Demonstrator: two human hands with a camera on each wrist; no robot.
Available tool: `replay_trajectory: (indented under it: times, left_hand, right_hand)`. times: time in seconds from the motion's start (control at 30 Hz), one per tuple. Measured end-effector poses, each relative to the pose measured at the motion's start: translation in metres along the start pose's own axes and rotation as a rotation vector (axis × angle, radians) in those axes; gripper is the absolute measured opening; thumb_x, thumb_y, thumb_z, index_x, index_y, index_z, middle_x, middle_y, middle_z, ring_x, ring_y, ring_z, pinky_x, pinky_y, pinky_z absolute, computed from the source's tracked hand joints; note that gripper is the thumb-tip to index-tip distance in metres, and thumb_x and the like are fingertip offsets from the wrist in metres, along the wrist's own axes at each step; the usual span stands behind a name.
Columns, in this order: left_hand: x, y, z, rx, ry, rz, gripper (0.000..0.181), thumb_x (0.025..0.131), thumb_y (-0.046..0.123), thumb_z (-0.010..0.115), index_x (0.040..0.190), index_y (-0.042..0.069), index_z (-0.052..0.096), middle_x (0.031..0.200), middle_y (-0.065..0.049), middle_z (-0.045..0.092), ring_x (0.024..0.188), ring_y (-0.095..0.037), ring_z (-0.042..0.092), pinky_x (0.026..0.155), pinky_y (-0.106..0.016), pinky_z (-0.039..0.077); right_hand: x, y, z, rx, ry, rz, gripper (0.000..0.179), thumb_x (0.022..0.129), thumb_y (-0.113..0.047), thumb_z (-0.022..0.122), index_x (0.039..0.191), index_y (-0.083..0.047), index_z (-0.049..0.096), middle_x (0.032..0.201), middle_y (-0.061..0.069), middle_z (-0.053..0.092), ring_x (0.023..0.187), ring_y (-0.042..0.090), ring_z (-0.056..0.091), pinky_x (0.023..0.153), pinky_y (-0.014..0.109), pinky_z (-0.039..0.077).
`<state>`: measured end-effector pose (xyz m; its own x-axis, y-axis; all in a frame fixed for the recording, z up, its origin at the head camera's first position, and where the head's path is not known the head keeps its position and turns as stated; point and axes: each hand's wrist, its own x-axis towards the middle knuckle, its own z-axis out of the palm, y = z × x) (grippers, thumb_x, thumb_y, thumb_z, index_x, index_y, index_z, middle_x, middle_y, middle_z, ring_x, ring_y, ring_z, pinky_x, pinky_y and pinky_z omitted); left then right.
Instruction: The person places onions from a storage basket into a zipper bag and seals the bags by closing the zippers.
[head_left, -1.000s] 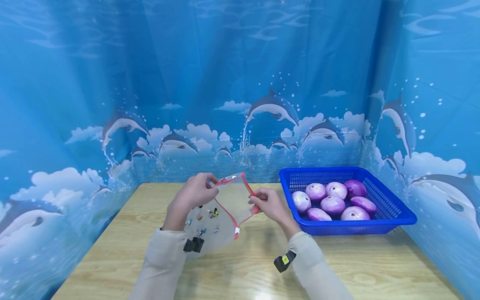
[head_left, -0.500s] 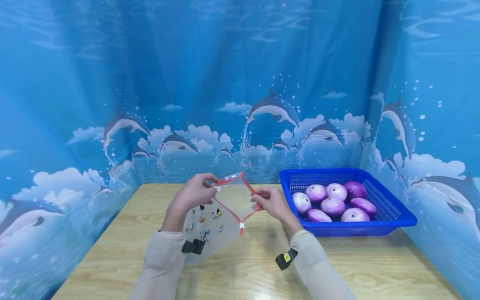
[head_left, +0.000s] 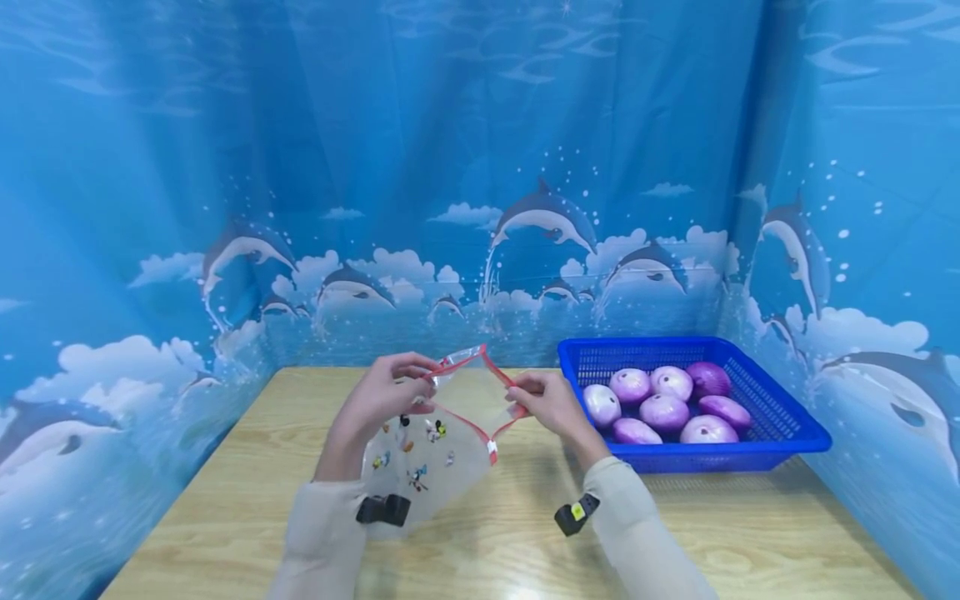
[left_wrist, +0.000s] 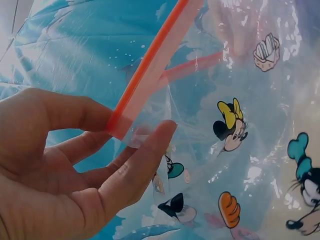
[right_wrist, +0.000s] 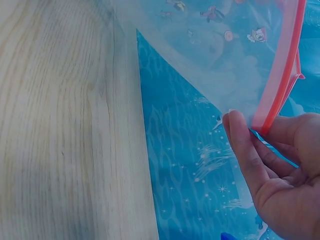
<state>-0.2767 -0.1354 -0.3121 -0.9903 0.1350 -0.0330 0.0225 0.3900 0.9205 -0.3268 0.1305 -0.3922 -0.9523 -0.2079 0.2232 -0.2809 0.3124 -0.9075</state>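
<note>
A clear plastic zip bag with cartoon prints and a red zip edge hangs over the table, its mouth spread wide in the head view. My left hand holds the left side of the mouth. In the left wrist view the red zip strip runs down to the index fingertip, with the thumb on the printed plastic. On the opposite side my right hand pinches the rim; the right wrist view has thumb and fingers at the end of the strip. A white slider sits at the near corner.
To the right, a blue plastic basket holds several purple onions. All stand on a light wooden table. A blue dolphin-print curtain encloses the back and sides.
The bag's near corner with the slider has shifted slightly right and up. The left hand's fingers have straightened somewhat at the rim. The right hand has moved a little right; the basket is unchanged.
</note>
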Motion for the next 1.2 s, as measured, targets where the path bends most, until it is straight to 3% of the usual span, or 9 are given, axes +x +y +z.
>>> replay_trajectory:
  times: [0.37,0.73,0.93,1.2]
  left_hand:
    - [-0.002,-0.01,0.006,-0.112,0.01,-0.009,0.029,0.101,0.004,0.059,0.128,0.008,0.066,0.128,-0.019,0.065,0.095,-0.023,0.073,0.086,-0.034,0.068]
    - [-0.006,-0.013,0.002,-0.077,-0.076,0.058,0.033,0.1,0.002,0.057,0.132,0.007,0.066,0.126,-0.021,0.063,0.095,-0.028,0.069,0.083,-0.036,0.068]
    - [-0.003,-0.014,0.003,-0.101,-0.053,0.05,0.033,0.1,0.003,0.058,0.132,0.006,0.065,0.125,-0.02,0.064,0.096,-0.027,0.069,0.084,-0.037,0.068]
    - [0.006,-0.021,0.008,-0.161,0.032,0.044,0.03,0.101,0.005,0.059,0.129,0.009,0.067,0.126,-0.018,0.063,0.102,-0.027,0.069,0.083,-0.034,0.068]
  right_hand:
    - [0.0,-0.003,-0.001,-0.002,-0.009,0.025,0.021,0.098,-0.004,0.067,0.112,0.012,0.069,0.094,0.025,0.077,0.067,0.006,0.071,0.069,0.025,0.067]
    - [0.0,-0.001,-0.002,-0.029,-0.032,0.003,0.017,0.098,-0.004,0.067,0.109,0.008,0.071,0.099,0.031,0.075,0.07,0.009,0.073,0.068,0.022,0.065]
    - [0.001,-0.001,-0.004,-0.029,-0.027,0.012,0.018,0.098,-0.004,0.067,0.111,0.007,0.072,0.097,0.027,0.076,0.069,0.009,0.073,0.068,0.024,0.066]
    - [0.002,-0.002,-0.003,-0.004,-0.013,0.02,0.022,0.098,-0.003,0.067,0.116,0.009,0.069,0.097,0.03,0.075,0.069,0.011,0.073,0.07,0.028,0.067]
